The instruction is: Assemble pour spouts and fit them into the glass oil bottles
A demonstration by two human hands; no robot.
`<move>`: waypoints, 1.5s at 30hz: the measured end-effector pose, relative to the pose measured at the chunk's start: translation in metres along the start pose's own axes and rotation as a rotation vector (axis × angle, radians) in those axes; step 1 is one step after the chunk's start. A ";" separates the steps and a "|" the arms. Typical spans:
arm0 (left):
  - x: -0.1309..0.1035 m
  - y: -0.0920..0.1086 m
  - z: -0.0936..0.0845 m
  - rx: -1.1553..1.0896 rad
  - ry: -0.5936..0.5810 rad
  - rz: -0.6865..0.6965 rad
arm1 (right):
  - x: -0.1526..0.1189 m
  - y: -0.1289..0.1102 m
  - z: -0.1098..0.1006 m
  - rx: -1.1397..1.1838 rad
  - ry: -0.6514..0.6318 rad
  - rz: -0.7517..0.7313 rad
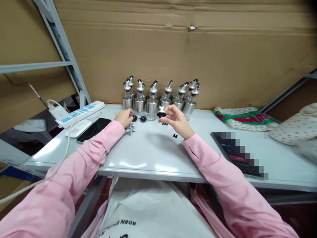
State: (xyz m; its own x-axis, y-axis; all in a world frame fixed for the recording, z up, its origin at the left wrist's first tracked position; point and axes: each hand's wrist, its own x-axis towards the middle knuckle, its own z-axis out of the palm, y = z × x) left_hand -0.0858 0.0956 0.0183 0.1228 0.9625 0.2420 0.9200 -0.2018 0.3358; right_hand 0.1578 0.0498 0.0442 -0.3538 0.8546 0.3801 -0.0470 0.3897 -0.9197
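My right hand pinches a silver pourer top with a black ring-shaped base, holding it above the table. Fingers bent, my left hand rests on the table with its fingertips at the edge of a black ring. A second black ring lies just right of that one. Several silver-grey pourer parts lie close to my left wrist. Small black caps are on the table below my right hand, with more partly hidden under its fingers.
Behind my hands stand several steel-and-glass bottles with lever pourers, against a cardboard wall. To the left are a power strip, its white cable and a black phone. A tablet and patterned cloth lie right.
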 end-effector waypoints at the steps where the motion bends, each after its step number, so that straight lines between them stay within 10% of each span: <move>1: 0.000 0.000 0.002 -0.008 -0.004 0.009 | 0.000 0.000 -0.001 -0.006 0.020 -0.004; 31: -0.011 0.023 0.009 -0.206 -0.070 0.533 | 0.012 0.013 -0.032 -0.218 0.340 0.209; 45: -0.010 0.018 0.007 -0.255 -0.077 0.564 | 0.011 0.023 -0.046 -1.035 0.169 0.260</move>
State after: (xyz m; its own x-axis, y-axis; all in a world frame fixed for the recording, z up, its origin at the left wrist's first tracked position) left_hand -0.0683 0.0836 0.0157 0.5992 0.7036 0.3820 0.5891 -0.7106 0.3846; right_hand 0.1955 0.0838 0.0314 -0.1020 0.9584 0.2664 0.8512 0.2227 -0.4752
